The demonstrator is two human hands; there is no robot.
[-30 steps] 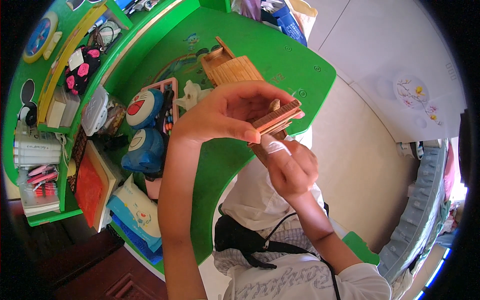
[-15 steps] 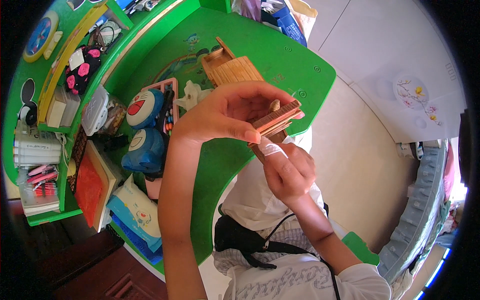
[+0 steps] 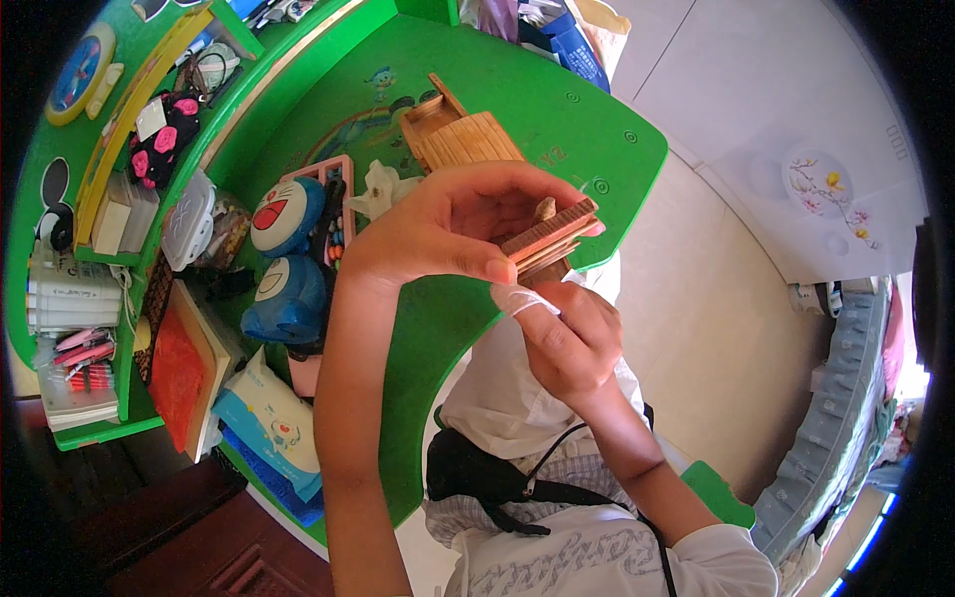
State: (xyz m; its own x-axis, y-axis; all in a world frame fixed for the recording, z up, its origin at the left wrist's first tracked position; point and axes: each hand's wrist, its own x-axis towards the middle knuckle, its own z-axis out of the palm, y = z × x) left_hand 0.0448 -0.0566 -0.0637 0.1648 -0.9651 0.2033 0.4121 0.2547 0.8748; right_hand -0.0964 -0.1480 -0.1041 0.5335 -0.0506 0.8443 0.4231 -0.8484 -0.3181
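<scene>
My left hand point(image 3: 448, 224) is closed around a small slatted brown wooden object point(image 3: 547, 239), its thumb along the near edge and its fingers behind. A small rounded wooden knob point(image 3: 544, 209) shows above the top slat. Just below, my right hand point(image 3: 574, 343) is closed, fingers curled. A thin white tissue point(image 3: 519, 300) is wrapped over its index fingertip, which lies against the lower edge of the wooden object. The undersides of the curled right fingers are hidden. Beyond my left hand, a larger slatted wooden piece point(image 3: 468, 142) lies on the green desk point(image 3: 517, 85).
Left of my left forearm are a crumpled white tissue point(image 3: 381, 189), a pink tray point(image 3: 343, 184), blue-and-white cartoon figures point(image 3: 288, 214) and a wipes packet point(image 3: 269, 413). A red-covered board point(image 3: 184, 368) leans nearby. Bags point(image 3: 572, 40) stand past the desk's far edge.
My right hand's wrapped index finger has slid slightly left and down along the wooden object's lower edge. My left hand and the wooden object stay nearly still.
</scene>
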